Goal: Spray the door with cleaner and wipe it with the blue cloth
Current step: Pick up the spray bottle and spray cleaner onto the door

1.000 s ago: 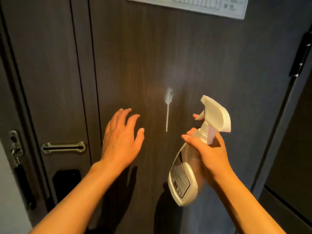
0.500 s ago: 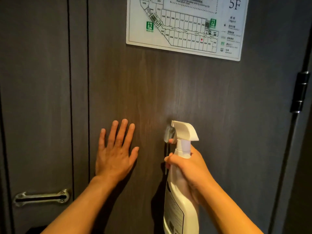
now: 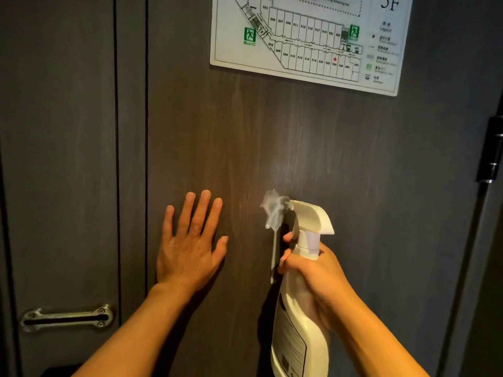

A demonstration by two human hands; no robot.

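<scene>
**A:** In the middle of the dark door (image 3: 340, 164), what is that white stuff?

**B:** That is foam (image 3: 273, 210) from the cleaner. It sits in a small puffy blob right at the nozzle, and one thin line of it runs straight down toward 6 o'clock.

**A:** What does the spray bottle (image 3: 298, 317) look like?

**B:** It is white — tall, with a fat body and a big trigger top. A label with a black edge is on its side, but the words are too blurry to read. It stands upright, at about 5 o'clock from the middle of the view.

**A:** Who holds it?

**B:** The right hand (image 3: 319, 278) is wrapped around the bottle's neck, with a finger on the trigger.

**A:** And the other hand?

**B:** The left hand (image 3: 190, 247) is flat on the door, fingers spread wide and pointing up to 12 o'clock. It holds nothing. It is at 9 o'clock from the bottle, near but not touching.

**A:** What else is on the door?

**B:** A floor map (image 3: 313, 39) marked 5F at 1 o'clock — and a metal latch plate (image 3: 66, 318) at 8 o'clock. A black hinge (image 3: 491, 151) is at 3 o'clock.
</scene>
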